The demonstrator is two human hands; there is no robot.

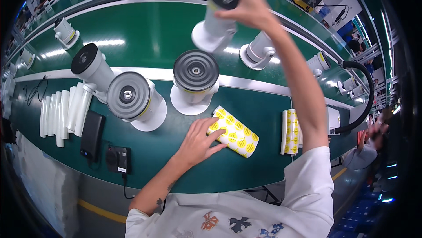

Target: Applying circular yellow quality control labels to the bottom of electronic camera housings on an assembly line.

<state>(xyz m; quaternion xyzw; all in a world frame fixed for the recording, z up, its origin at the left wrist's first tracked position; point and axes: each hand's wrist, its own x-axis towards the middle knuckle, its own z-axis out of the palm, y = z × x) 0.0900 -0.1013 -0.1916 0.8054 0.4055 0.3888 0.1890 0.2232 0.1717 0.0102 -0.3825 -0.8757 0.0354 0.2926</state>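
Note:
My right hand (250, 7) is raised at the far side, above the green surface beyond the white rail. Its thumb and fingers close around the upper part of a white cylindrical device (214, 29) with a black round end and a round swivel base; motion blurs both somewhat. On the near table my left hand (198, 143) lies with slightly bent fingers over the left end of a curled sheet of yellow round stickers (237, 133), holding it. Just behind that hand stands a similar white device (193, 97) with a grey ribbed disc on top. A second one (145, 106) stands left of it.
More white devices stand at left (97, 73) and far right (259, 51). White tubes (63, 113), a black power bank (92, 135) and a black box with a cable (118, 159) lie left. Another sticker roll (291, 132) and a black flexible hose (368, 93) are right.

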